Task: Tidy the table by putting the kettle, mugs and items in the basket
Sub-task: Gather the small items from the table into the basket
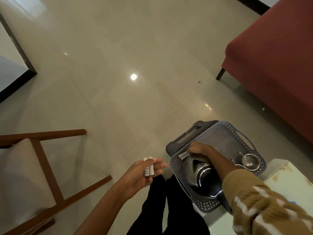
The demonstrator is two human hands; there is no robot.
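Batteries [149, 169] sit clasped in my left hand [141, 177]; my right hand [199, 148] pinches more cells [183, 156] inside the basket [245, 138] beside the kettle [199, 175]; next I'd release them

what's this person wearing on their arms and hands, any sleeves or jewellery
The left hand and its forearm are bare, with no sleeve, watch or ring in view. The right hand also shows no ring, but that arm wears a mustard-brown knitted sleeve with irregular white patches and a ribbed cuff.
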